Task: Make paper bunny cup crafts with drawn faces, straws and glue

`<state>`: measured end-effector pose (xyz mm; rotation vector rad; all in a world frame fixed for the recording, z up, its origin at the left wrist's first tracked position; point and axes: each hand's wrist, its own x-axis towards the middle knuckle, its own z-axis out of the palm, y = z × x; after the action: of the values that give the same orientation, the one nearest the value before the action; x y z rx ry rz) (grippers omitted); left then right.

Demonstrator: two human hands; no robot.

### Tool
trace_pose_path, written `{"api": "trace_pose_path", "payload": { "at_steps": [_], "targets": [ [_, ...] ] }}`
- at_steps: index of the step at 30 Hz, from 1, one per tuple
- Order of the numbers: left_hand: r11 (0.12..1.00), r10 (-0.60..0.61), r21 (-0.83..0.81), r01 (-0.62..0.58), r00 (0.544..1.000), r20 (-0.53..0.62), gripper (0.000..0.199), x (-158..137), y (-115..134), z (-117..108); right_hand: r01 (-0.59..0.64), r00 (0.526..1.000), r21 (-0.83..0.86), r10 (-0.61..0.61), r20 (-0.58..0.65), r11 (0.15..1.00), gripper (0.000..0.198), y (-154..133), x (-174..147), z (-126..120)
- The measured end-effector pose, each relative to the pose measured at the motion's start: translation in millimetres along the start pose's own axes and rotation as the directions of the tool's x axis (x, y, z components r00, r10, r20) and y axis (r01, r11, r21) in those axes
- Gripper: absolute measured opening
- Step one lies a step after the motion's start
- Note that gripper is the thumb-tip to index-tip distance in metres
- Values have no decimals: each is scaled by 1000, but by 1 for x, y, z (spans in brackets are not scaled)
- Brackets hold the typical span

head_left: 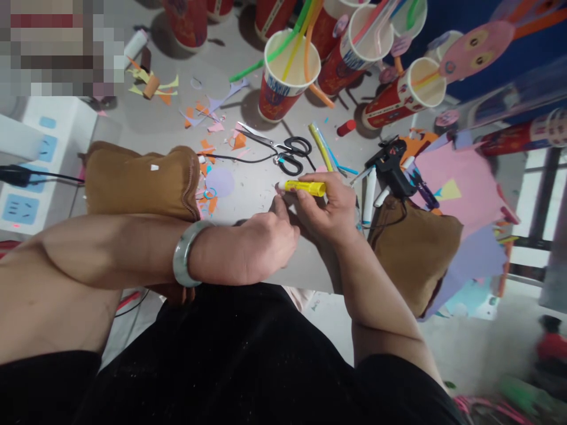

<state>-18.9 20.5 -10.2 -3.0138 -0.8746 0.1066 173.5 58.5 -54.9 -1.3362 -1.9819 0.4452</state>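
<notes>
My right hand [330,203] is closed around a yellow glue stick [305,188], which lies nearly level with its white end pointing left. My left hand [268,245], with a pale green bangle [181,254] on its wrist, has its index finger reaching to that white end and the other fingers curled in. Whatever lies under the left fingertip is too small and hidden to name. Just beyond the hands are black-handled scissors [283,147], blades partly apart, and a red cap [346,127]. A lilac paper circle [220,182] rests left of the fingers.
Paper cups [283,88] with coloured strips stand at the back. A black glue gun [392,168] and coloured paper sheets [460,183] lie at right. Brown pouches [142,180] [414,254] flank the work area. A power strip [39,177] sits at left, among paper scraps.
</notes>
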Motion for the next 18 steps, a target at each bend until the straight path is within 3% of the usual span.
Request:
{"api": "trace_pose_path", "payload": {
  "at_steps": [8,13,16,18],
  "targets": [
    [1000,5,26,-7,999,45,52,2,-3,-13,29,999,13,-29,-29,999,22,-2,0,2],
    [1000,-21,-16,22,1000,22,44,-2,-1,-1,35,997,63,-31,-68,997,26,-3,1,2],
    [999,-33,-8,33,999,23,49,-2,1,3,62,998,-8,-62,-33,998,25,-5,2,1],
    [995,-36,-88,43,996,87,51,-1,0,1,60,998,-62,-60,6,996,27,-6,2,3]
  ]
}}
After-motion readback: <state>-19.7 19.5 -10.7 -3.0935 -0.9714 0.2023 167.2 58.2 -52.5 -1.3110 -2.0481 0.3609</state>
